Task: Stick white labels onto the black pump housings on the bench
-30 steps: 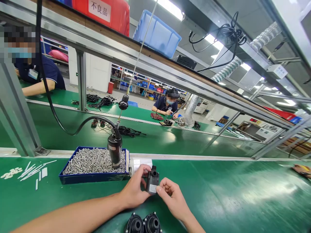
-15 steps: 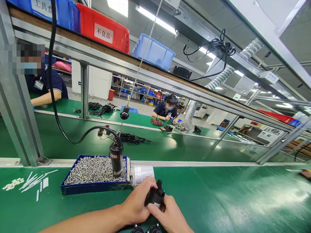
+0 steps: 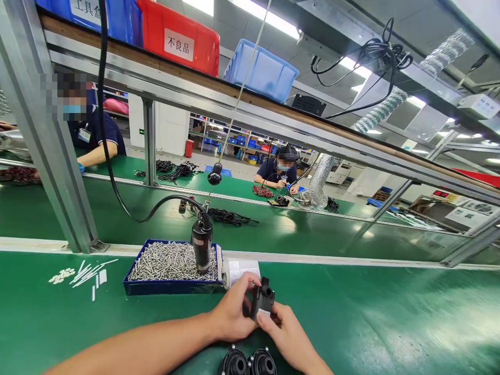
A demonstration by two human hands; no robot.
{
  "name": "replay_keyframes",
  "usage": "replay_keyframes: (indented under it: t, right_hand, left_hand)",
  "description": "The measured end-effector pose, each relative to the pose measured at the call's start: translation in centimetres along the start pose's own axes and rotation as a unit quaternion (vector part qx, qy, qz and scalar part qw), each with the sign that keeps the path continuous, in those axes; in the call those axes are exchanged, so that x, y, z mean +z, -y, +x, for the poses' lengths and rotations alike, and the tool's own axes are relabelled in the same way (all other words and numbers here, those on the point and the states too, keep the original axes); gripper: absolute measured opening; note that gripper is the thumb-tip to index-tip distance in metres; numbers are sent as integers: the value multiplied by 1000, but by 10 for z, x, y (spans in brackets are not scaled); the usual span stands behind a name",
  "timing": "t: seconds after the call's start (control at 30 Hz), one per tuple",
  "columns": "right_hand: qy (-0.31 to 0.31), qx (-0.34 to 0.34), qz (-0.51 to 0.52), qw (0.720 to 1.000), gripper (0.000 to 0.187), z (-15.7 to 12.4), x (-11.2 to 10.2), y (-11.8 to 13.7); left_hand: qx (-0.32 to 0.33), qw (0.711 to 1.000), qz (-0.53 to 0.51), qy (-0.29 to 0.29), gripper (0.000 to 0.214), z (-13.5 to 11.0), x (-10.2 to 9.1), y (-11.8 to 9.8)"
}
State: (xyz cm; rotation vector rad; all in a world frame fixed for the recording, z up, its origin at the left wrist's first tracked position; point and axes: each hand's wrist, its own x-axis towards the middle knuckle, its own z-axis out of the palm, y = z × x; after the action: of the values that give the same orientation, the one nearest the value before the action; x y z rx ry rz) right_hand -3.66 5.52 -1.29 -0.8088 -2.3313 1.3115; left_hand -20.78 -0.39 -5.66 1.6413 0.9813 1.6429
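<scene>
Between my hands, above the green bench, is a small black pump [image 3: 264, 298] with a short spout on top and a white label low on its front. My left hand [image 3: 236, 310] grips its left side, thumb and fingers curled round it. From the right, my right hand [image 3: 284, 330] holds it too, its thumb pressed by the label. Two round black parts [image 3: 249, 361] with silver screws stand just below my hands, cut off by the frame's bottom edge. Behind my left hand lies a roll of white labels [image 3: 241, 270].
A blue tray [image 3: 172, 287] full of screws stands left of the label roll. Over it hangs a black electric screwdriver [image 3: 202, 247] on a cord. White strips [image 3: 88, 275] and small rings [image 3: 61, 276] lie at left. Two co-workers sit across the bench, beyond a metal frame.
The pump is turned so its spout and label face me more. The view has shifted, so the two round black parts show more fully. Both hands still hold the pump.
</scene>
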Motion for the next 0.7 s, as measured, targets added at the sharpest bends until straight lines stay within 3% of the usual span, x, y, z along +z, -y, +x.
replay_keyframes:
  t: [0.23, 0.33, 0.5, 0.7]
  right_hand:
    - [34, -24, -7, 999, 74, 1, -9, -11]
    - [46, -17, -11, 999, 75, 4, -12, -15]
    - [3, -1, -30, 1000, 65, 8, -10, -14]
    - [-64, 45, -69, 995, 39, 11, 2, -11]
  left_hand:
    - [-19, 999, -29, -15, 56, 4, -1, -4]
    - [-9, 1000, 3, -21, 57, 4, -1, -1]
    - [11, 997, 75, -8, 54, 2, -4, 6]
    - [59, 985, 145, 75, 53, 2, -11, 10]
